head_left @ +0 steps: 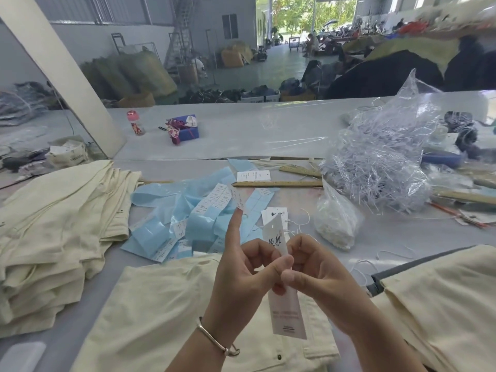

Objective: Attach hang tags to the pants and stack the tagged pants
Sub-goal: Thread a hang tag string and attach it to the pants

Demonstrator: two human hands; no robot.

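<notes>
Grey worktable (389, 237) carries the cream pants (161, 304) directly beneath both hands, left hand (241, 269) and right hand (311, 267) together pinching the upright tag (284, 310), long axis pointing down toward the waistband.

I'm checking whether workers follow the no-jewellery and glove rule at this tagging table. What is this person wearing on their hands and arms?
Both forearms are bare, with no sleeves in view, and neither the left hand nor the right hand wears a glove. The left wrist carries a thin silver-coloured bangle, smooth and plain, with a small clasp or knob at one end. No rings or watch show.
</notes>
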